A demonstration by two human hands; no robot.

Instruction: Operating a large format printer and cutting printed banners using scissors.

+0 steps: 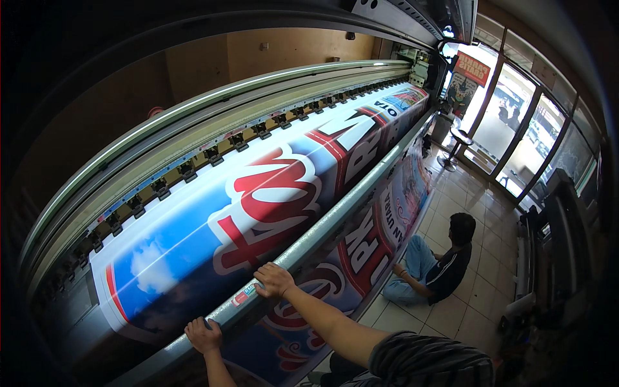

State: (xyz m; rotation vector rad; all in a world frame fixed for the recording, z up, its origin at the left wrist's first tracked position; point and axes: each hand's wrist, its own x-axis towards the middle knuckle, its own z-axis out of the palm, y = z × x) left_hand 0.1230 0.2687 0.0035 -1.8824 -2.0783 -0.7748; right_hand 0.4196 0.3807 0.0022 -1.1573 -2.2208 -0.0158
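Observation:
My left hand (pixel 204 334) is closed over a long grey metal rail (pixel 322 227) on the front of a wide-format printer. Further along the same rail, my right hand (pixel 274 280) rests with its fingers curled over the top. Just behind the rail lies a printed banner sheet (pixel 173 258), blue and white with large red and white lettering. It slopes down toward me from the printer bed. More of the printed sheet (pixel 293 351) hangs below on my side of the rail. A small red and white label (pixel 242 297) sits on the rail between my hands.
A row of black clamps (pixel 187 171) lines the printer bed. On the tiled floor (pixel 445 316) at right, another person (pixel 451 264) sits with a hand near the hanging sheet's edge. Beyond are a stool (pixel 459 138) and glass doors (pixel 516 129); dark equipment (pixel 558 245) stands far right.

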